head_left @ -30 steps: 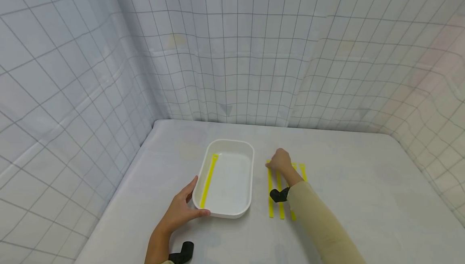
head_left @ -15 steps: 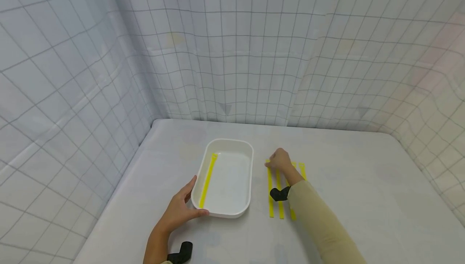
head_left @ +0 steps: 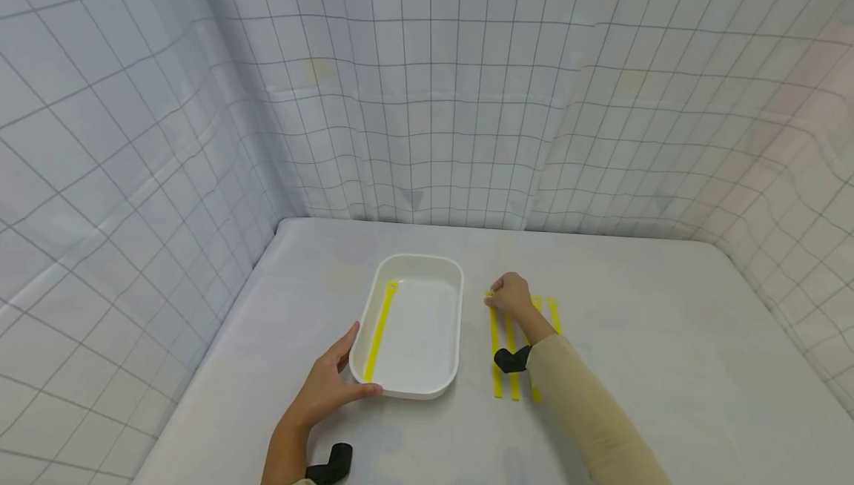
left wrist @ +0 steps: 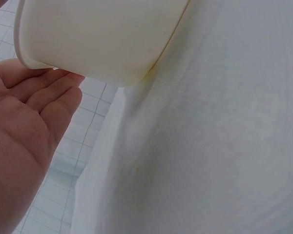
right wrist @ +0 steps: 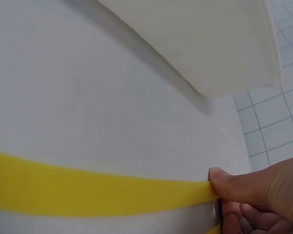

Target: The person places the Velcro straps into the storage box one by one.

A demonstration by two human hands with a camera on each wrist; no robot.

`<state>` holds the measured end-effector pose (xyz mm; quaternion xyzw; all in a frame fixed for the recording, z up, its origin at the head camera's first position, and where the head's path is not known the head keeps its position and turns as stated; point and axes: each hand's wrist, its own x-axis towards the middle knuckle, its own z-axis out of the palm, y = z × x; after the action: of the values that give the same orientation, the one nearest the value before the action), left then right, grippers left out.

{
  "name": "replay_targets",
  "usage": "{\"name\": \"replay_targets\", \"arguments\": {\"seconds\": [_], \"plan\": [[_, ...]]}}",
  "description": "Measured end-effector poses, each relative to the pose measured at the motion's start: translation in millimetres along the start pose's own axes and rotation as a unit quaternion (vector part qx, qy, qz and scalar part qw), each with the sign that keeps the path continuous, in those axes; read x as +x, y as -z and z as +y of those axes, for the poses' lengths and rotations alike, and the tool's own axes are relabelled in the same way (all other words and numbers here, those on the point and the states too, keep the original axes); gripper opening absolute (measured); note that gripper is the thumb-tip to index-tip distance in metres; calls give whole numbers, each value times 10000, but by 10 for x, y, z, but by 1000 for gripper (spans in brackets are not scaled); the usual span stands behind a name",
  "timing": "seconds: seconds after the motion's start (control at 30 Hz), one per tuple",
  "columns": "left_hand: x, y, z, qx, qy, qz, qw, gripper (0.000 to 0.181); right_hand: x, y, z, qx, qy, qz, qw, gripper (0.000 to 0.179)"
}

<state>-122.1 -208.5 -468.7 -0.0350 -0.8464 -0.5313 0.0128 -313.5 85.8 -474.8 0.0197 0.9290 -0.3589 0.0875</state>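
A white rectangular tray [head_left: 427, 329] with rounded corners stands on the table, one flat yellow strap [head_left: 379, 333] with a slotted end lying along its left side. My left hand [head_left: 329, 388] holds its near left corner, thumb at the front rim and fingers along the left wall; the left wrist view shows those fingers behind the tray wall [left wrist: 97, 39]. Right of the tray, my right hand [head_left: 511, 294] pinches the far end of the leftmost strap in a row. Up close, that yellow strap [right wrist: 88, 192] bows slightly, its end between thumb and curled fingers.
More yellow straps lie side by side under and right of my right forearm, such as the rightmost strap [head_left: 554, 312]; the sleeve [head_left: 590, 403] partly covers them. A white cloth covers the table [head_left: 667, 337]. Grid-patterned curtains [head_left: 434, 99] enclose the back and sides.
My right fingers have shifted slightly at the strap's far end, while the left hand keeps its hold on the tray. The whole view has drifted slightly.
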Motion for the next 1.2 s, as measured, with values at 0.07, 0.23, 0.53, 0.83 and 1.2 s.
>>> {"name": "replay_targets", "arguments": {"seconds": [0.07, 0.23, 0.53, 0.83, 1.2], "plan": [[-1, 0, 1, -11, 6, -14, 10000, 110, -4, -3, 2, 55, -80, -14, 10000, 23], [6, -7, -9, 18, 22, -13, 10000, 110, -22, 5, 4, 89, -197, -41, 9998, 22], [17, -27, -27, -15, -45, -4, 10000, 109, -15, 33, 94, 258, -27, 27, 9997, 25], [15, 14, -23, 46, -95, 32, 9999, 108, -5, 83, 139, 1330, -486, -106, 9899, 33], [27, -2, -55, -6, -126, 1, 9999, 109, -80, 118, 108, 1713, -581, -282, 9831, 34]]}}
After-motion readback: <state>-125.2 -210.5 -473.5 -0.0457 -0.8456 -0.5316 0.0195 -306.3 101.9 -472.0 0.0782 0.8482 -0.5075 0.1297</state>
